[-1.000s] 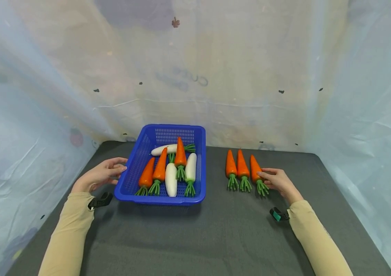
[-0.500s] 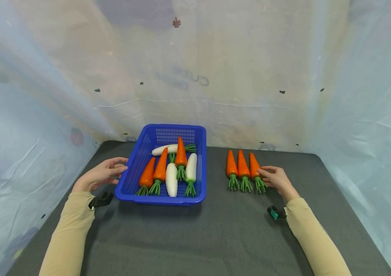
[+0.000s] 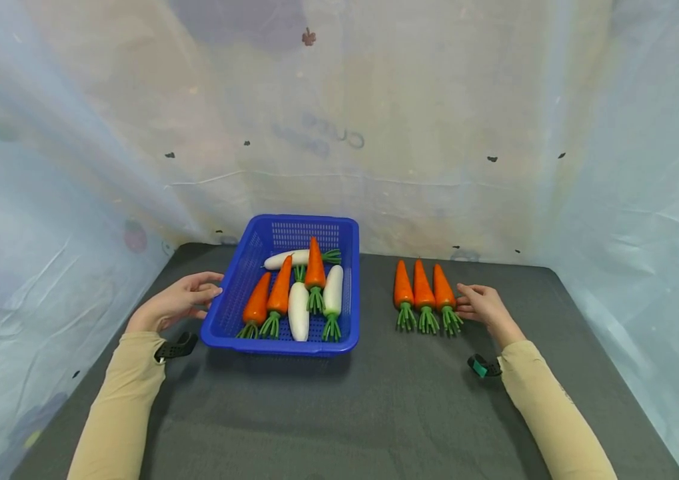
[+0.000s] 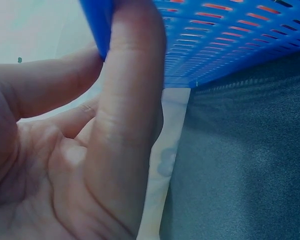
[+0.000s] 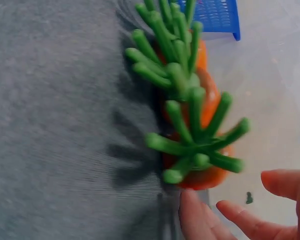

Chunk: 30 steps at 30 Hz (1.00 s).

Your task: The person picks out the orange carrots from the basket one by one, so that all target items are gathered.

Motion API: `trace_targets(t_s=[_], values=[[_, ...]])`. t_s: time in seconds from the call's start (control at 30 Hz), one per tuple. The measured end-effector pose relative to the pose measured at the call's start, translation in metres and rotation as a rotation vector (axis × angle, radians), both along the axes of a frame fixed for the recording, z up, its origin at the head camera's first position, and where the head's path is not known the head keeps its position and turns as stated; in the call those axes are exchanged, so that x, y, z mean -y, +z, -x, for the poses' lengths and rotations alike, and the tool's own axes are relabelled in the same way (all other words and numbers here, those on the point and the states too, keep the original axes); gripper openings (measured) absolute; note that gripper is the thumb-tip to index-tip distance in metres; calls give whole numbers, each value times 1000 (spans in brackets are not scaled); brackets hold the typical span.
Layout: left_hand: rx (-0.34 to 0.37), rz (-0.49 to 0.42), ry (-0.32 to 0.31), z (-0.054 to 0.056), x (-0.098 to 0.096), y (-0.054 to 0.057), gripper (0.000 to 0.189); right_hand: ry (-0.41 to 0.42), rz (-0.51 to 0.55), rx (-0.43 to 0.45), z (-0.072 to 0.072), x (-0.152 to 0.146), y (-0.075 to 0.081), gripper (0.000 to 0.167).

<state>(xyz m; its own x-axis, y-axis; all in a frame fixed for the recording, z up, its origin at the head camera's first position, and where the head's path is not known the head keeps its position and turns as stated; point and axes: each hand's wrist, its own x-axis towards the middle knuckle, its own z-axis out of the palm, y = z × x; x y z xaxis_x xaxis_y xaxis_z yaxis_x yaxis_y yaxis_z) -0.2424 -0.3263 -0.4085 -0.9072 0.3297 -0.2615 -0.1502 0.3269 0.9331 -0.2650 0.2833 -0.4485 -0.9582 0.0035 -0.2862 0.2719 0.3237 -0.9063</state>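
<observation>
My left hand (image 3: 177,301) pinches the left rim of a blue plastic basket (image 3: 348,343), thumb on one side and fingers on the other; in the left wrist view the basket's slotted wall (image 4: 210,30) rises above the fingers. Inside the basket lie three orange carrots (image 3: 279,290) and three white radishes (image 3: 298,313). To its right, three more carrots (image 3: 423,287) lie in a row on the table, green stalks toward me. My right hand (image 3: 486,308) is just right of the rightmost carrot (image 3: 444,290). Its thumb is off the carrot and its fingertips (image 5: 192,212) are right at the carrot's side.
The dark grey table (image 3: 369,413) reaches back to a pale plastic sheet (image 3: 411,120) that also hangs at both sides. Each wrist wears a black band; the right band (image 3: 484,366) has a green patch.
My right hand has let go of the rightmost carrot, which was straightened and drawn in beside the other two. The thumb has lifted away. The left hand stays on the basket rim.
</observation>
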Motion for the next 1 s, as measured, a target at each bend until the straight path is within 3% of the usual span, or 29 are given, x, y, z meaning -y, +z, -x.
trace_targets(t_s=[0.27, 0.63, 0.77, 1.0], values=[[4, -12, -1, -1, 0, 0, 59, 35, 4, -34, 5, 10, 37, 60], [0, -7, 0, 0, -1, 0, 56, 267, 112, -84, 13, 52, 92, 61], [-1, -6, -3, 0, 0, 0, 53, 356, 142, -112, 17, 73, 104, 61], [-2, -7, -6, 0, 0, 0, 49, 439, 210, -97, 22, 113, 118, 53]])
